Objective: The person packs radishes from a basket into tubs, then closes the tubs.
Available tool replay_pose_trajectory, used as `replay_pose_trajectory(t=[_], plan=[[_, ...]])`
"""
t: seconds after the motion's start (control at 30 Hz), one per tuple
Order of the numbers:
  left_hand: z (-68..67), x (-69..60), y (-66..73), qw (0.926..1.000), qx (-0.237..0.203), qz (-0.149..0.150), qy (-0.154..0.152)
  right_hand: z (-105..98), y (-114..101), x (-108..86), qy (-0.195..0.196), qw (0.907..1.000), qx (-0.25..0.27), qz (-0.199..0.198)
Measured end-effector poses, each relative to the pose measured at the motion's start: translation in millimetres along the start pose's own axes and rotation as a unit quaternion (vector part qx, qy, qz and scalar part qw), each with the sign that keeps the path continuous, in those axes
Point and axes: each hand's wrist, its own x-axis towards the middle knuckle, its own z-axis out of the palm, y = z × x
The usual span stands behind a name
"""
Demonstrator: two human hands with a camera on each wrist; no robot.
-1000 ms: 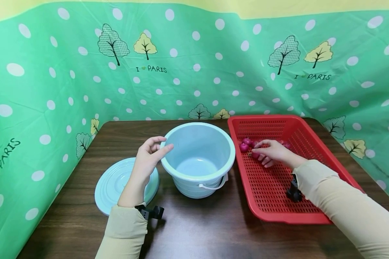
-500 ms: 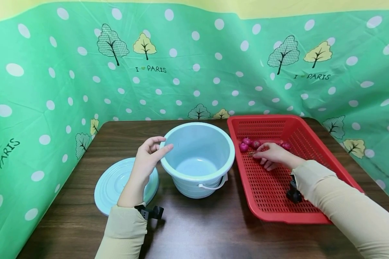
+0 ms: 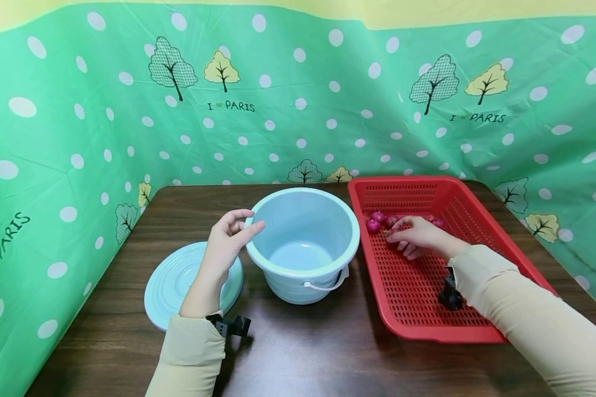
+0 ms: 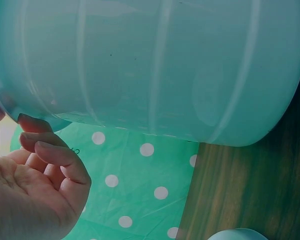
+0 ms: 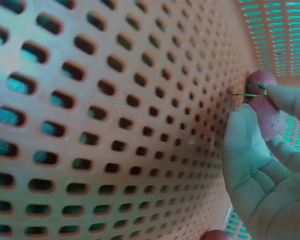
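My left hand (image 3: 227, 240) holds the near-left rim of a light blue bucket (image 3: 290, 284), thumb inside and fingers outside. In the left wrist view the curled fingers (image 4: 65, 165) sit at the rim beside the ribbed bucket wall. Inside a red perforated basket (image 3: 384, 298), my right hand (image 3: 419, 237) pinches a small round radish (image 5: 268, 119) between thumb and fingers. A second radish (image 5: 262, 79) with a thin green stem lies just beyond it in the right wrist view. Several more magenta radishes (image 3: 373, 226) sit at the basket's far left, partly hidden by the hand.
Left of the bucket, a round light blue lid (image 3: 166, 286) lies flat on the dark wooden table (image 3: 303, 347), partly under my left forearm. The bucket's white handle (image 3: 330, 286) hangs at its right side. A green polka-dot cloth (image 3: 298, 124) stands behind the table.
My right hand drew slightly back from the radishes, then moved a little up again, with its fingers around one. The left hand and bucket have stayed in place.
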Motion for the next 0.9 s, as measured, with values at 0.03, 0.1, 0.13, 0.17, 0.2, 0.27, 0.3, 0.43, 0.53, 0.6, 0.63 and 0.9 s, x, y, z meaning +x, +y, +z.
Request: replay_pose_trajectory(t=[0.03, 0.1, 0.13, 0.17, 0.2, 0.27, 0.3, 0.43, 0.53, 0.6, 0.63, 0.9], plan=[[0.0, 0.0, -0.2, 1.0, 0.0, 0.0, 0.0, -0.2, -1.0, -0.5, 0.0, 1.0, 0.001, -0.002], [0.0, 0.0, -0.5, 1.0, -0.001, 0.0, 0.0, -0.5, -3.7, -2.1, 0.001, 1.0, 0.007, -0.005], [0.1, 0.0, -0.6, 1.0, -0.001, 0.0, 0.0, -0.5, -5.4, -3.2, 0.002, 0.9999, 0.011, -0.005], [0.1, 0.1, -0.7, 1.0, -0.001, 0.0, 0.0, -0.6, -7.0, -4.2, 0.002, 0.9999, 0.015, -0.004], [0.1, 0.2, -0.8, 1.0, -0.001, 0.0, 0.0, -0.9, -8.6, -5.3, 0.003, 0.9998, 0.018, -0.006], [0.2, 0.4, -0.9, 1.0, -0.002, -0.001, 0.0, -1.6, -11.7, -7.3, 0.004, 0.9996, 0.027, -0.007], [0.3, 0.5, -0.9, 1.0, -0.002, -0.001, 0.0, -2.1, -13.1, -8.1, 0.004, 0.9995, 0.03, -0.009], [0.5, 0.7, -0.9, 1.0, -0.001, -0.002, 0.001, -5.1, -17.8, -11.3, 0.006, 0.9989, 0.042, -0.018], [0.5, 0.8, -1.0, 1.0, -0.001, -0.002, 0.001, -7.6, -20.6, -13.7, 0.011, 0.9983, 0.053, -0.023], [0.4, 0.8, -1.2, 1.0, -0.001, -0.002, 0.001, -8.7, -22.3, -15.3, 0.013, 0.9977, 0.061, -0.026], [0.4, 0.8, -1.2, 1.0, -0.001, -0.002, 0.0, -9.2, -23.1, -16.0, 0.015, 0.9973, 0.066, -0.029], [-0.1, 0.4, -0.8, 1.0, 0.001, -0.001, 0.0, -9.2, -32.1, -22.1, 0.02, 0.9939, 0.098, -0.046]])
